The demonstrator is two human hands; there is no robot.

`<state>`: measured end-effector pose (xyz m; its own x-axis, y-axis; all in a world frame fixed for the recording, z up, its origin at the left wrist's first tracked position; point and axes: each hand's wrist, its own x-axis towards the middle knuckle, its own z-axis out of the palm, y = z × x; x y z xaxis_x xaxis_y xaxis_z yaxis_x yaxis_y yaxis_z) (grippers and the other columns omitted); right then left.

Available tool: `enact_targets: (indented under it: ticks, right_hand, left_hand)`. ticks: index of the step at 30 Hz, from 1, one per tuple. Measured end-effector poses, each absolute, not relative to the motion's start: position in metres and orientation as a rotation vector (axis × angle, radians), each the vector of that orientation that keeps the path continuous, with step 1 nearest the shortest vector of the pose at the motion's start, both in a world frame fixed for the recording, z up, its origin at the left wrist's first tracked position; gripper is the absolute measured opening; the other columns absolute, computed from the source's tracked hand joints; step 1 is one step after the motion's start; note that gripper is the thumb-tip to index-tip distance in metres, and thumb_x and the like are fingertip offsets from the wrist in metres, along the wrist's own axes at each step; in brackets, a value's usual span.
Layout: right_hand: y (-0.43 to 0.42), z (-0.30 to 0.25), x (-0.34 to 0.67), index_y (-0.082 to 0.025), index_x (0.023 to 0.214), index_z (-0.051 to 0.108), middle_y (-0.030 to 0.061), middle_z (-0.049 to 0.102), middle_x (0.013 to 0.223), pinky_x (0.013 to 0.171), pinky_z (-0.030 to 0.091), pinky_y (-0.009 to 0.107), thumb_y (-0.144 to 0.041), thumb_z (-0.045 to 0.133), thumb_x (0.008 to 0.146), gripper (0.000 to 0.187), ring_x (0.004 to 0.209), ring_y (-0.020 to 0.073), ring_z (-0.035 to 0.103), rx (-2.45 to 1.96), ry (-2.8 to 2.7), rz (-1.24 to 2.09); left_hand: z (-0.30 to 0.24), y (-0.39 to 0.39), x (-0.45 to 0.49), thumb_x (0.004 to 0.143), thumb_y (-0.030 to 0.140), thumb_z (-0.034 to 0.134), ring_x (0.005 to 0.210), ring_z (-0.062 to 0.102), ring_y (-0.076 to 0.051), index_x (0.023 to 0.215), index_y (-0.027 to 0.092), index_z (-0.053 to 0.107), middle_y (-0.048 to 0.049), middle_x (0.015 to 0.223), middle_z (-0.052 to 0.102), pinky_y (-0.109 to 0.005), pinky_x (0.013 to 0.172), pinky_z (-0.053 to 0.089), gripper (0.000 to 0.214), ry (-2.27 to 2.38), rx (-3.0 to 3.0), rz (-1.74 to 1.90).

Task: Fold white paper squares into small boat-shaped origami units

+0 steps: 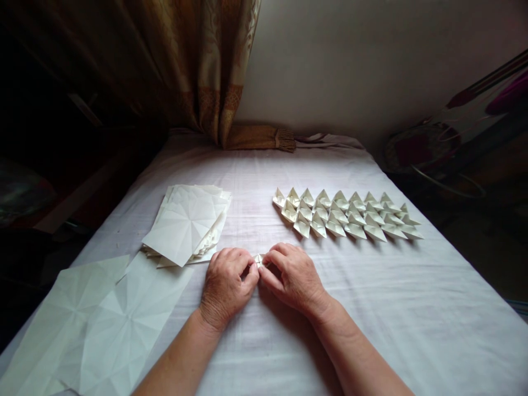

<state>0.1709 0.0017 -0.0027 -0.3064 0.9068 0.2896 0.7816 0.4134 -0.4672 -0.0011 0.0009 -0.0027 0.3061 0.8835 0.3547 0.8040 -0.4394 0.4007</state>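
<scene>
Between my two hands is a small folded piece of white paper [258, 259], mostly covered by my fingers. My left hand [229, 280] pinches its left side with thumb and fingertips. On the other side, my right hand [292, 275] grips it the same way, the two thumbs almost meeting. Beyond my right hand stand rows of folded paper boats [340, 214] with pointed tips, packed close together. A stack of creased paper sheets [185, 223] lies just past my left hand. Nearer to me on the left, larger creased sheets [124, 324] overlap one another.
A pale cloth [391, 308] covers the surface under everything. At its far edge hangs a gold-brown curtain [210, 71], its hem touching the cloth. Behind stands a plain wall [350, 66]. Dark clutter fills both sides, with a round patterned object [421, 146] on the right.
</scene>
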Motion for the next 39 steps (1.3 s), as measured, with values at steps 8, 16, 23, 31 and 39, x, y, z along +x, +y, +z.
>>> enact_targets:
  ticks: [8, 16, 23, 31, 39]
  right_hand:
    - [0.001, 0.004, 0.173, -0.02, 0.074, 0.067, 0.0022, 0.064, 0.076, 0.071, 0.038, 0.029, -0.027, 0.066, 0.081, 0.01, 0.072, 0.0161, 0.058, -1.48, -2.198, 0.376]
    - [0.001, -0.008, 0.163, -0.021, 0.067, 0.065, 0.0028, 0.063, 0.074, 0.067, 0.036, 0.029, -0.026, 0.057, 0.089, 0.023, 0.068, 0.0153, 0.056, -1.521, -2.009, 0.247]
    - [0.003, -0.012, 0.16, -0.021, 0.066, 0.064, 0.0023, 0.063, 0.072, 0.066, 0.035, 0.029, -0.024, 0.056, 0.089, 0.024, 0.067, 0.0151, 0.056, -1.565, -1.924, 0.249]
    - [0.003, -0.011, 0.164, -0.022, 0.076, 0.07, 0.0023, 0.065, 0.077, 0.068, 0.035, 0.029, -0.025, 0.058, 0.089, 0.018, 0.071, 0.0159, 0.059, -1.503, -1.99, 0.306]
    - [0.004, -0.002, 0.172, -0.024, 0.09, 0.074, 0.0022, 0.066, 0.085, 0.075, 0.04, 0.028, -0.023, 0.066, 0.082, 0.011, 0.078, 0.0158, 0.06, -1.46, -2.114, 0.47]
  left_hand:
    - [-0.004, 0.001, -0.002, 0.079, 0.016, 0.056, 0.08, 0.06, -0.02, 0.076, 0.022, 0.063, -0.0011, 0.081, 0.069, -0.035, 0.078, 0.041, 0.01, 1.537, 2.362, 0.836]
    - [-0.005, 0.004, -0.005, 0.082, 0.021, 0.058, 0.088, 0.063, -0.021, 0.097, 0.023, 0.064, -0.0035, 0.095, 0.071, -0.036, 0.083, 0.046, 0.016, 1.516, 2.28, 0.878]
    - [-0.01, 0.004, -0.004, 0.085, 0.017, 0.056, 0.102, 0.061, -0.022, 0.105, 0.024, 0.066, -0.0058, 0.115, 0.064, -0.039, 0.093, 0.048, 0.023, 1.464, 2.296, 1.0]
    - [-0.008, 0.002, -0.004, 0.086, 0.024, 0.059, 0.104, 0.061, -0.025, 0.098, 0.023, 0.067, -0.0078, 0.117, 0.063, -0.044, 0.093, 0.047, 0.015, 1.506, 2.377, 0.824]
    - [0.001, 0.0, 0.0, 0.081, 0.019, 0.059, 0.105, 0.06, -0.026, 0.098, 0.023, 0.067, -0.0074, 0.119, 0.064, -0.043, 0.092, 0.046, 0.019, 1.543, 2.478, 0.671]
